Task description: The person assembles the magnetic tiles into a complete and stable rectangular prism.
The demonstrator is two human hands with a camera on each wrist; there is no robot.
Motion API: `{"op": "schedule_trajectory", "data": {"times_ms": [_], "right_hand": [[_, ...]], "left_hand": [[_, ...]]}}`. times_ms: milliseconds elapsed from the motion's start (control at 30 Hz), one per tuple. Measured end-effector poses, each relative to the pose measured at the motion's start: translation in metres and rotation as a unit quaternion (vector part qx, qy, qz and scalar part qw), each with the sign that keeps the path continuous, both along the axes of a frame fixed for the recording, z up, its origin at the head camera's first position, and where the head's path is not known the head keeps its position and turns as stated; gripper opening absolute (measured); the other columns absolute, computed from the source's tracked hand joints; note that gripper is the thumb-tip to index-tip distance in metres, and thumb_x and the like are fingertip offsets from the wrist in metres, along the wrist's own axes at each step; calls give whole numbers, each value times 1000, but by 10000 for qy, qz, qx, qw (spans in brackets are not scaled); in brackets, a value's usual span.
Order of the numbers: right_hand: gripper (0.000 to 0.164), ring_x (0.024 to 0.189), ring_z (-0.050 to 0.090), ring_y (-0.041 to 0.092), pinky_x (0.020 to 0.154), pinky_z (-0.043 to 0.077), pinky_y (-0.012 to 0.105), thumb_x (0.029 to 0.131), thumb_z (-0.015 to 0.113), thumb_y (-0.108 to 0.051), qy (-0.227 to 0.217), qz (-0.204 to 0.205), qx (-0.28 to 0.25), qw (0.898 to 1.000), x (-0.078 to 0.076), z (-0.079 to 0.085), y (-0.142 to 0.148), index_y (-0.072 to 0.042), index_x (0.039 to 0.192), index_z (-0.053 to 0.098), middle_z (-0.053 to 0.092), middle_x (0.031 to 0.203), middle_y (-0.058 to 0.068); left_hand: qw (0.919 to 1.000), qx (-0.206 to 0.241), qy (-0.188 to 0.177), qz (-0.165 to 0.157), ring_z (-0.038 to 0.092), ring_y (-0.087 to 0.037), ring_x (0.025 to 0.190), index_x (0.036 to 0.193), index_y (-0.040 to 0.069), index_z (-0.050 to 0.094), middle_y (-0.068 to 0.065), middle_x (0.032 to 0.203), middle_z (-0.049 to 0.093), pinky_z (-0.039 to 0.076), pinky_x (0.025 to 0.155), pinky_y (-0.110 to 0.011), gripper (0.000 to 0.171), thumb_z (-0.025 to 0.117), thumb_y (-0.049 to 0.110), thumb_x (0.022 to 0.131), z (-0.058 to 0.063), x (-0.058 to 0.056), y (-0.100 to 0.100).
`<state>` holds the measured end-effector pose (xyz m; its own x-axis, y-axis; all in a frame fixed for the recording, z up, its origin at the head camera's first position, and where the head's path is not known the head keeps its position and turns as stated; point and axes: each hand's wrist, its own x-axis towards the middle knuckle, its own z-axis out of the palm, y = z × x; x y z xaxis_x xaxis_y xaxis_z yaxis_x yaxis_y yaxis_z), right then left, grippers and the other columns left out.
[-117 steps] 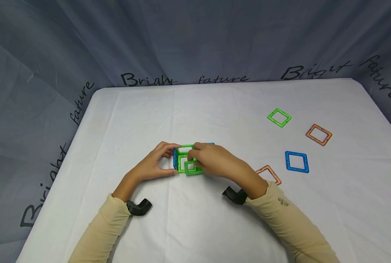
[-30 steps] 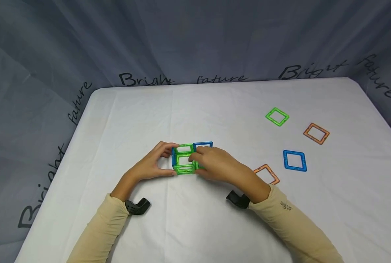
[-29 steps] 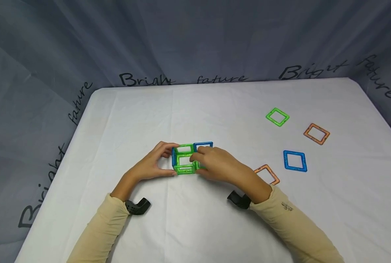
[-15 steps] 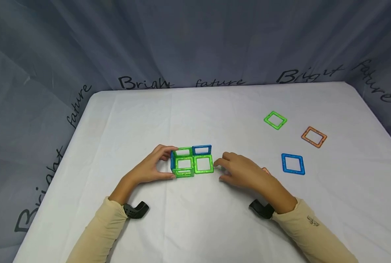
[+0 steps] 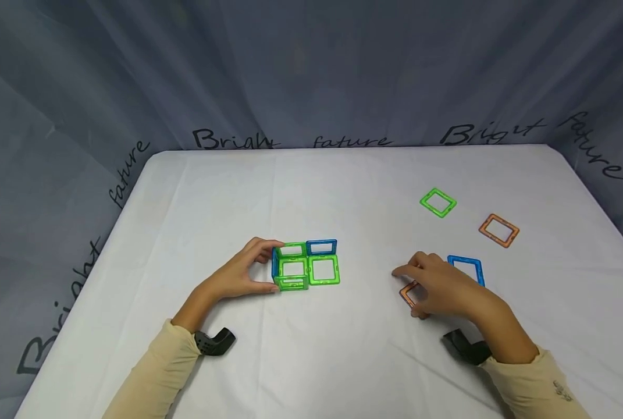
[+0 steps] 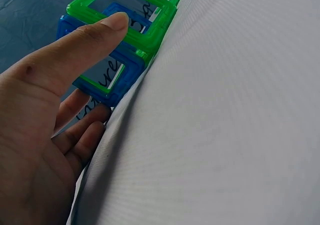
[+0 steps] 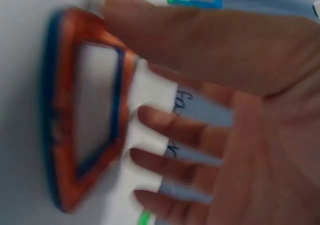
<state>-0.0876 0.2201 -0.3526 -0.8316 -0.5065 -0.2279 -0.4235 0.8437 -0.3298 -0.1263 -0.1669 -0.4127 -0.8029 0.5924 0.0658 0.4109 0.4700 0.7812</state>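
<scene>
A box of magnetic tiles stands on the table, with green walls (image 5: 292,287) and a blue left wall (image 5: 275,265). A flat green tile (image 5: 337,270) adjoins its right side, with a raised blue tile (image 5: 321,241) along the back. My left hand (image 5: 238,276) holds the box, thumb at the front and fingertips at the back; the left wrist view shows the thumb against the green tile (image 6: 155,32). My right hand (image 5: 442,288) hovers with spread fingers over an orange tile (image 5: 406,298), partly hiding it. In the blurred right wrist view, the thumb is near this orange tile's edge (image 7: 65,115).
Flat on the white table (image 5: 342,349) lie a green tile (image 5: 450,208), another orange tile (image 5: 510,238) and a blue tile (image 5: 480,272) partly behind the right hand. A grey curtain (image 5: 311,70) with handwriting hangs beyond the table's far edge.
Earlier, the right hand brought a green tile to the box's right side. It has since let go and moved right to the orange tile. The left hand stays on the box.
</scene>
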Motion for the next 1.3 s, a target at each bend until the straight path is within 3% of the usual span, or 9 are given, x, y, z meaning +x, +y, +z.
{"op": "schedule_trajectory", "data": {"times_ms": [267,433,667,1300], "right_hand": [[69,88,45,21,63,44,32,52,88,-26,-17,-247,529,9983,1,1,11,-16,112,55,47,99,2],[56,86,46,19,65,43,32,59,84,-22,245,114,461,9986,-1,-1,5,-21,108,58,50,99,-2],[49,85,47,15,67,41,31,62,82,-31,581,383,345,9970,-5,-6,1,-21,106,62,52,96,-5],[49,76,43,10,63,37,27,62,81,-36,773,399,180,9960,-6,-11,-6,-16,104,64,50,86,-5]], "left_hand": [[10000,21,-5,-18,49,-13,105,135,23,38,0,119,42,43,93,-28,78,80,28,69,0,0,1],[10000,28,13,-27,49,-13,106,135,23,38,0,120,42,43,93,-27,78,80,28,69,0,0,0],[10000,41,75,-48,49,-13,105,135,21,38,-1,120,42,43,93,-27,78,80,26,70,0,0,0],[10000,65,26,-63,48,-13,107,135,23,38,0,119,41,44,92,-27,78,79,30,69,1,0,0]]}}
